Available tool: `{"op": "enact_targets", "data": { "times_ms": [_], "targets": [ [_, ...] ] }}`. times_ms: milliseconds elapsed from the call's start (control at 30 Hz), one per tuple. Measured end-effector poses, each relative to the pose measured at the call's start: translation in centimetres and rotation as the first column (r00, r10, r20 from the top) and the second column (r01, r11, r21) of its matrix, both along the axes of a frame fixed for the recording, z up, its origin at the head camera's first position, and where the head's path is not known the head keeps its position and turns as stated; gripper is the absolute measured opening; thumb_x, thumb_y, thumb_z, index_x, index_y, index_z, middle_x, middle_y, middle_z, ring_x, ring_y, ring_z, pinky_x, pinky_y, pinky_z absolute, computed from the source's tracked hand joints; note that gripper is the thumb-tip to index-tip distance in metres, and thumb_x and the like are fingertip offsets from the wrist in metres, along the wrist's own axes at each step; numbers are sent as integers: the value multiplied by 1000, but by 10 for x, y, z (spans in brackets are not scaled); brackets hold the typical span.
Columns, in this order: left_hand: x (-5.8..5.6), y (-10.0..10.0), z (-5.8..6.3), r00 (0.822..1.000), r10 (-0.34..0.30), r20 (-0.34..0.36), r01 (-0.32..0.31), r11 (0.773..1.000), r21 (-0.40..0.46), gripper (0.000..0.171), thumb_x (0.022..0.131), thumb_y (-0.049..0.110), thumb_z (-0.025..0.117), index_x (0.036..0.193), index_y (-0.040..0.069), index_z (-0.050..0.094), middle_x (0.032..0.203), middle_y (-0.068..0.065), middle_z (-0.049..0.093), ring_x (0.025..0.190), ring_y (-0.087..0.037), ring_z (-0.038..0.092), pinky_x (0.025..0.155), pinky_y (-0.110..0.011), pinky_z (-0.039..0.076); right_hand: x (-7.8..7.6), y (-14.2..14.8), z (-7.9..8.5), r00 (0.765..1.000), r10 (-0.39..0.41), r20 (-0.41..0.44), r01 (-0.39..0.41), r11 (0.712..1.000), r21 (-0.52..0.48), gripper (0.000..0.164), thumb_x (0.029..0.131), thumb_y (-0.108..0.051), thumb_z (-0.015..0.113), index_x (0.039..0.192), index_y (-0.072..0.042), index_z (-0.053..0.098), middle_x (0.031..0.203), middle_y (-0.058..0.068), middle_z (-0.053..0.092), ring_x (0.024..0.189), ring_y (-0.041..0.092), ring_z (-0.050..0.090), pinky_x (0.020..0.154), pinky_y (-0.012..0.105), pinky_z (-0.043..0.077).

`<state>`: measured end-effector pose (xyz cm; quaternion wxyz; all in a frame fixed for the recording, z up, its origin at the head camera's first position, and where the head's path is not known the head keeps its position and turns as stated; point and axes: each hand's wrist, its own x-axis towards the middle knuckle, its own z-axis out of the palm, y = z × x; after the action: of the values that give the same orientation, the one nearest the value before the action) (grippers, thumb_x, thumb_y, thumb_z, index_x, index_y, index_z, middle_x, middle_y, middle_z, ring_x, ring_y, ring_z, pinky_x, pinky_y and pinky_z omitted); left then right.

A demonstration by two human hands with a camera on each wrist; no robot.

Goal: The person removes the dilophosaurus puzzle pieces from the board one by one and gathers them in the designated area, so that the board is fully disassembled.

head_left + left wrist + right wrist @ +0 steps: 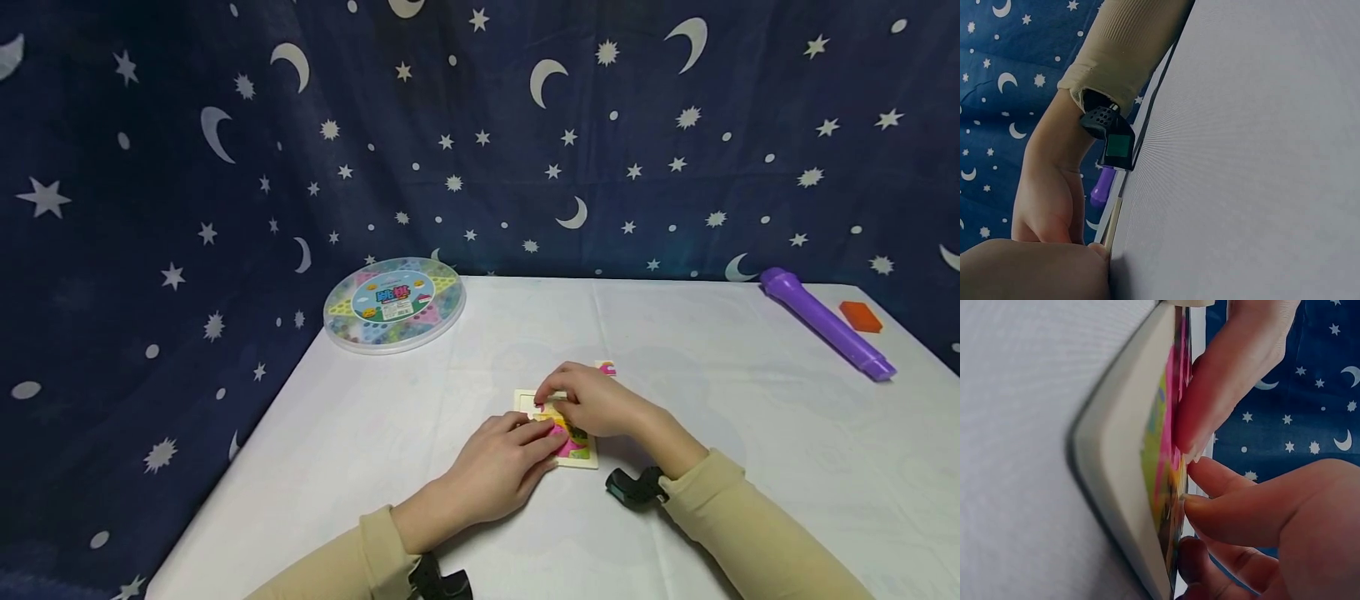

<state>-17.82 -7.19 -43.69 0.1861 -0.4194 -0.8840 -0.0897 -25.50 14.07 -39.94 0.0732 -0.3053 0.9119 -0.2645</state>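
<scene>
A small jigsaw puzzle (576,448) in a cream frame (1094,434) lies on the table, its picture pink, yellow and green. Across its lower left part rests my left hand (501,467), fingers nearly straight and pressing on the pieces. My right hand (600,402) reaches over the upper part, its curled fingers and thumb at a puzzle piece (537,408) with a pink mark, mostly hidden under the fingertips. In the right wrist view the thumb (1229,515) comes down close to the picture, beside the left fingers. Another loose pink puzzle piece (606,367) lies just behind the right hand.
A round Chinese checkers box (395,304) sits at the table's back left. Toward the back right lie a purple plastic stick (825,323) and an orange hexagonal piece (861,317). A dark star-and-moon cloth (480,150) hangs behind and to the left of the white table (337,467).
</scene>
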Motion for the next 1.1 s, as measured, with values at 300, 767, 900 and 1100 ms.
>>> {"op": "enact_targets", "data": {
  "times_ms": [300,767,900,1100],
  "targets": [
    [-1,2,1,1000,8,3,-8,1000,-5,37,104,38,60,137,24,69,137,2,65,119,-20,57,98,-38,47,0,3,2,999,-26,38,26,1000,9,25,97,-6,64,109,-25,74,114,-2,65,103,21,59,98,50,49],
    [1,1,2,1000,2,30,-3,999,35,33,102,36,63,131,22,72,130,3,69,116,-19,59,95,-36,48,-2,4,2,999,3,48,-1,999,-48,30,92,1,64,108,-22,75,100,-4,62,78,15,53,71,33,49],
    [0,1,1,1000,-1,17,0,999,37,33,102,35,64,130,22,73,128,3,69,115,-19,59,94,-36,49,-1,4,3,999,8,53,-5,998,-64,33,90,4,62,107,-21,75,99,-3,62,77,16,53,70,33,49],
    [0,1,2,1000,-3,7,3,999,32,32,102,35,65,130,22,73,129,4,69,116,-19,59,95,-35,49,-1,5,5,996,-16,89,22,998,-65,34,89,0,71,119,-18,71,102,-4,65,77,13,60,73,34,52]
  ]
}}
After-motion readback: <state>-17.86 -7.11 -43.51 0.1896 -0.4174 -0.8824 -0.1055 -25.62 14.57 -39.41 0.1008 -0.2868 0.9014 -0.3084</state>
